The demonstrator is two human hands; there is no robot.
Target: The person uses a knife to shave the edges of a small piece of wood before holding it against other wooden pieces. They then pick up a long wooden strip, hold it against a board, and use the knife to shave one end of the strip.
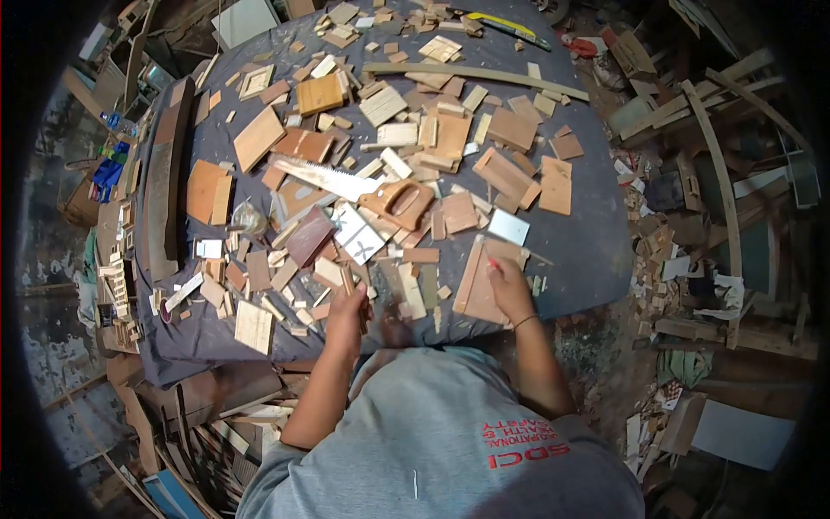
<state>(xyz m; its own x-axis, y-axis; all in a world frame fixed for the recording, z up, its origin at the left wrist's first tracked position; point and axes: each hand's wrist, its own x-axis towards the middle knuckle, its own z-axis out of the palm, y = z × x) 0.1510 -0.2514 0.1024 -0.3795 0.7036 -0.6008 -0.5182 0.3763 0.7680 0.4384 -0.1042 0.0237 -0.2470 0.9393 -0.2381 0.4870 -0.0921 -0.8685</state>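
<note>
At the table's near edge my left hand (347, 313) is closed around a small strip of wood (348, 281). To the right, my right hand (508, 285) is closed on a thin red item (494, 262), too small to make out fully, over a brown board (474, 281). A white tile-like piece (508, 227) lies just beyond that hand. Between and beyond my hands, a handsaw (402, 202) with a wooden handle rests on the wood pieces, its blade pointing left. A white marked piece (357, 233) lies below the saw blade.
Many wood offcuts (383, 104) cover the dark tablecloth (588, 251). A long wooden strip (475, 76) and a yellow saw (503, 24) lie at the far side. A long dark beam (166, 182) lines the left edge. Scrap wood (709, 156) is piled at the right.
</note>
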